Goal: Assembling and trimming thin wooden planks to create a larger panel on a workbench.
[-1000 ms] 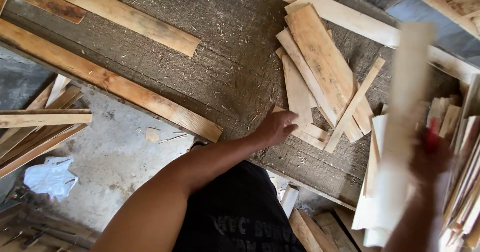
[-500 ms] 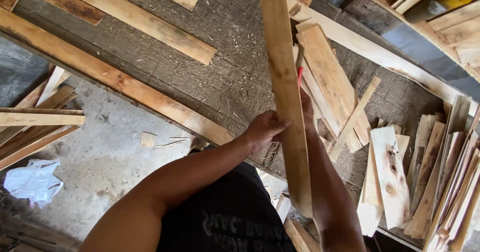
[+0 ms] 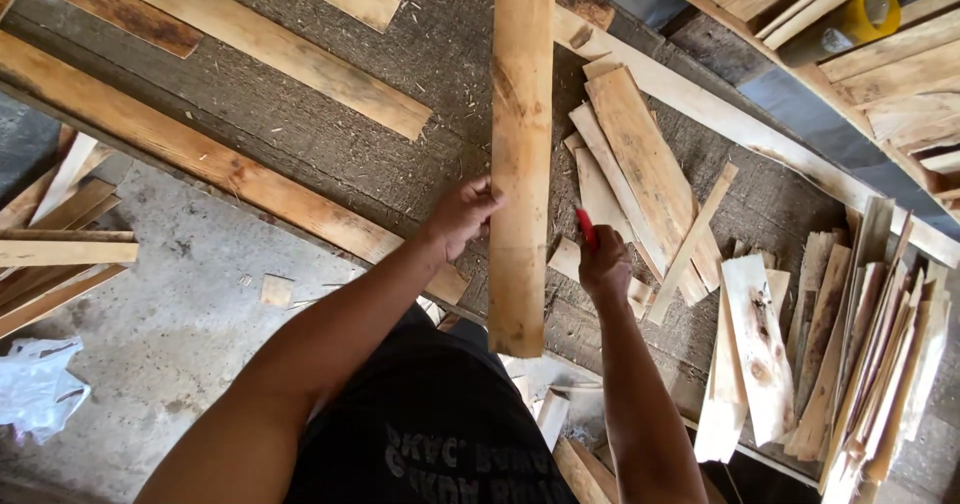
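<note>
1. Spanning most of the view: a dark, rough surface (image 3: 330, 144) strewn with sawdust, likely a workbench, with a bare concrete floor (image 3: 180, 334) below its near edge.
2. Lying slantwise along that near edge: a long plank (image 3: 200, 159), with a second long plank (image 3: 270, 49) parallel further in, both flat and apparently set aside.
3. Running along the far right edge: a pale long batten (image 3: 720, 114), with more boards stacked beyond it.
4. Standing out above the surface near its middle: the pale board (image 3: 520, 154), held roughly lengthwise away from the body, its near end over the dark shirt (image 3: 430, 434); seemingly raised so the face can be looked over or marked.
5. Gripping the board's left edge about midway: the left hand (image 3: 462, 214), fingers wrapped on the edge, steadying it.
6. Hovering just right of the board: the right hand (image 3: 605, 264), closed around a small red marker or pencil (image 3: 586, 226), tip upward, not touching the wood.
7. Piled behind the right hand: short offcuts (image 3: 640, 174), overlapping loosely.
8. Leaning at the near right corner: thin strips (image 3: 870, 344) bundled upright.
9. Resting on the floor at left: scrap slats (image 3: 50, 254), a crumpled plastic bag (image 3: 40, 389).
10. Sitting among the far right boards: a yellow tape roll (image 3: 870, 14).
</note>
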